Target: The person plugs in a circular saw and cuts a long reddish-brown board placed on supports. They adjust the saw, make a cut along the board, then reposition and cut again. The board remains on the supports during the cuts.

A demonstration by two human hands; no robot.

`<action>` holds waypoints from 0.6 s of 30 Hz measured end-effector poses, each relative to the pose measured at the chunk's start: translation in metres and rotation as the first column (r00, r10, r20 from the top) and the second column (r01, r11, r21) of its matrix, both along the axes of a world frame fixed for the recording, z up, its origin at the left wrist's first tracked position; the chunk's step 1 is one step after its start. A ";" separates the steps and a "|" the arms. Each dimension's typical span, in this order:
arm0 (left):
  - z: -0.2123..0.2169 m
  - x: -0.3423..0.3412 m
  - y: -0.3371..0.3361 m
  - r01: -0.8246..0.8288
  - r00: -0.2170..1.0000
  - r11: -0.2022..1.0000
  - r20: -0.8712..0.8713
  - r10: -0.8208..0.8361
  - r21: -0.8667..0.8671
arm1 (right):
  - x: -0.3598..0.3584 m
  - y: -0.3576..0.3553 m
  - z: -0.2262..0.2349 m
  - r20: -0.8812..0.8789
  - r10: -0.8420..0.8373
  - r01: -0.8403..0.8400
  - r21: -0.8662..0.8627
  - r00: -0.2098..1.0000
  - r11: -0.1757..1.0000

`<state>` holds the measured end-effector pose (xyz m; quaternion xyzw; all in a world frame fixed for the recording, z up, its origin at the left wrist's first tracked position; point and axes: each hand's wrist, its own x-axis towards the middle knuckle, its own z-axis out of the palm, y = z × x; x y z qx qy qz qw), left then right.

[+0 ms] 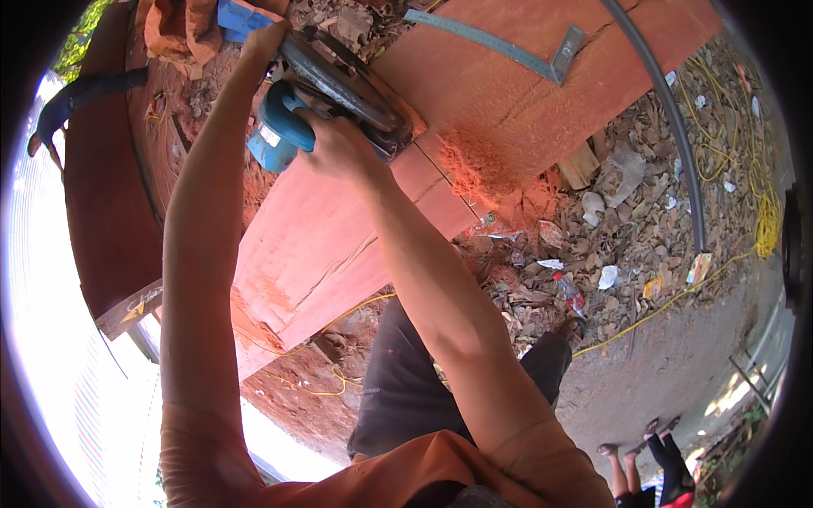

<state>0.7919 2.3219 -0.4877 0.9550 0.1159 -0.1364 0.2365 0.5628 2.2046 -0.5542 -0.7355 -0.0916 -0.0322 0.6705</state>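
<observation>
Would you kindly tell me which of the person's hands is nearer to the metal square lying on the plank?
The right hand, gripping the blue circular saw at its handle, is nearer the metal square. The left hand rests on the saw's far side, farther from the square.

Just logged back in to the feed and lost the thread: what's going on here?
A person is running a blue circular saw across a wide reddish plank. The right hand grips the saw's handle; the left hand is on its far side. Red sawdust lies piled beside the cut line. A metal square rests on the plank further along.
</observation>
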 end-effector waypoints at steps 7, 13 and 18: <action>0.004 -0.010 0.018 0.135 0.967 0.971 -0.187 -0.172 -0.196 | -0.008 0.005 -0.007 0.089 -0.168 0.175 -0.078 0.982 0.981; 0.001 -0.014 0.029 0.228 0.929 0.942 -0.235 -0.286 -0.246 | -0.012 0.011 -0.013 -0.107 -0.186 0.182 -0.042 0.977 0.982; -0.014 -0.014 0.033 0.239 0.952 0.968 -0.179 -0.250 -0.080 | -0.011 0.011 -0.019 0.109 -0.246 0.262 -0.166 0.963 0.951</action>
